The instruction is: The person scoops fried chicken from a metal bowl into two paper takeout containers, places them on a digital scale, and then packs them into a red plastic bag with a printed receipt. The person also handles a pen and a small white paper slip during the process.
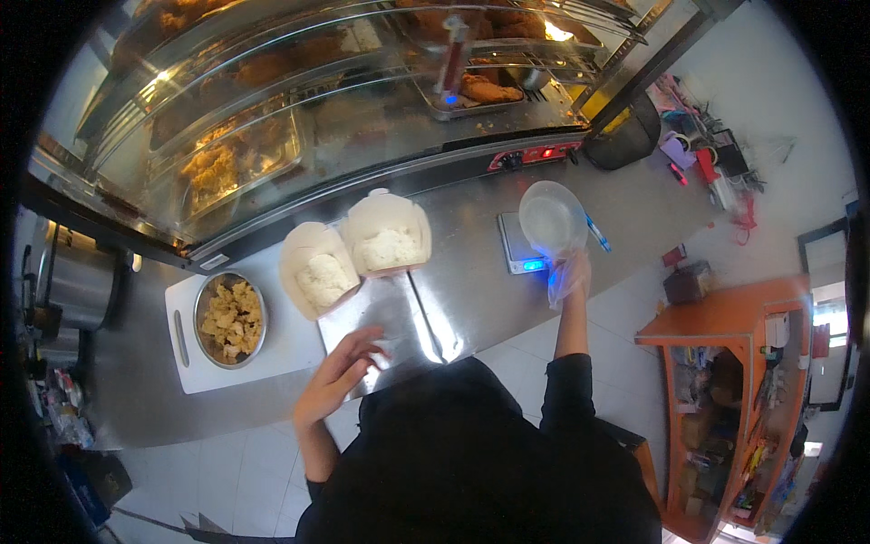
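At the right of the steel counter, my right hand point(575, 275) grips the near edge of a translucent round plastic bowl point(553, 216). The bowl is tilted and partly covers a small digital scale point(518, 243) with a lit blue display. Thin clear plastic shows around the fingers; whether it is a glove or a bag I cannot tell. My left hand point(337, 372) hovers at the counter's front edge, fingers apart and holding nothing. Beyond it stand two open paper takeaway boxes, the left box point(294, 258) and the right box point(390, 210), each with white rice inside.
A metal bowl point(263, 313) of fried chicken pieces sits on a white cutting board point(195, 372) at left. A glass heated display case point(362, 127) with fried food runs along the back. A blue pen point(599, 233) lies beside the scale. An orange shelf unit point(725, 322) stands at right.
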The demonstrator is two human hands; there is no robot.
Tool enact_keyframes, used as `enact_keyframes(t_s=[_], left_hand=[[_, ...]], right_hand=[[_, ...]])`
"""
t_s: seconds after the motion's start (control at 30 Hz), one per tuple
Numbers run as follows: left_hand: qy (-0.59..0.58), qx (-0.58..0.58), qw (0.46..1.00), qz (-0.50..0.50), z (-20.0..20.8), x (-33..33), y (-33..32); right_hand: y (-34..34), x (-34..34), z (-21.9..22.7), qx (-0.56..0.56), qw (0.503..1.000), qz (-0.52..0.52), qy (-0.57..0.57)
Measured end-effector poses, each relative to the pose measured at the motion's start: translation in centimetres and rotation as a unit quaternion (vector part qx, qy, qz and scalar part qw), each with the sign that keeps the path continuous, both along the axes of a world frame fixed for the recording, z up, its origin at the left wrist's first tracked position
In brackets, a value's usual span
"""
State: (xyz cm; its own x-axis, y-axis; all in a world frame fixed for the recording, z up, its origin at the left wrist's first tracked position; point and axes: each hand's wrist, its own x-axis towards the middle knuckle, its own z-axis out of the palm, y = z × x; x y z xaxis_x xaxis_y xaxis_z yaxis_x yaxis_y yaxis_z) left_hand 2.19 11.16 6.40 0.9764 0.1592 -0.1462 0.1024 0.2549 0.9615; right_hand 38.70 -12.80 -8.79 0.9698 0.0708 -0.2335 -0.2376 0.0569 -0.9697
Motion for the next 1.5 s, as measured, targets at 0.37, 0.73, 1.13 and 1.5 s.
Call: enact_keyframes(t_s=[0.37, 0.73, 1.13, 1.5], left_hand=[[0.069, -0.327, 0.799, 0.5, -4.2, 13.8, -5.0], [0.088, -0.115, 0.867, 0.477, -4.2, 17.7, -6.4], [0.121, -0.11, 0.973, 0.164, -1.1, 26.9, -10.0], [0.128, -0.078, 0.976, 0.156, -0.6, 26.8, -9.4]], right_hand=[[-0.7, 2.5, 1.3, 0.081, 0.973, 0.176, 0.124], [-5.4, 3.6, 2.6, -0.168, 0.986, -0.019, -0.003], [-4.5, -3.0, 2.7, -0.366, 0.823, 0.232, -0.367], [-4.6, -3.5, 4.2, -0.505, 0.699, 0.341, -0.375]])
